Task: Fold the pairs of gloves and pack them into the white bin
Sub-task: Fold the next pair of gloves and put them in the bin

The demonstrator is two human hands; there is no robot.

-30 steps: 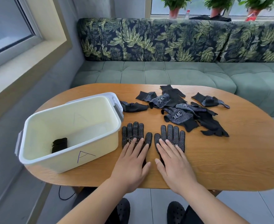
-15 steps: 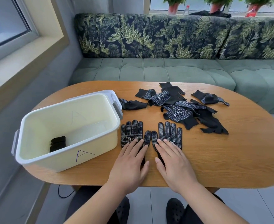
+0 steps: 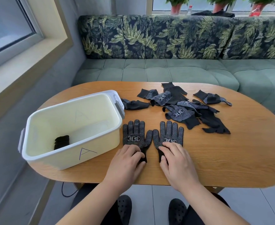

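Note:
Two black dotted gloves lie flat, palm up and side by side, on the wooden table (image 3: 231,153): the left glove (image 3: 136,135) and the right glove (image 3: 170,133). My left hand (image 3: 127,161) has its fingers curled on the left glove's cuff. In the same way, my right hand (image 3: 177,161) is curled on the right glove's cuff. The white bin (image 3: 60,159), marked "A", stands just left of them. One folded black pair (image 3: 61,142) rests on the bin's floor. Further back lies a loose pile of black gloves (image 3: 182,111).
One glove (image 3: 134,104) lies against the bin's far right corner, and another (image 3: 212,98) sits apart at the back right. A green sofa (image 3: 166,70) runs behind the table. The table's front edge is just under my wrists.
Both hands slid back from the gloves' palms to the cuffs and their fingers curled in. The view shifted slightly.

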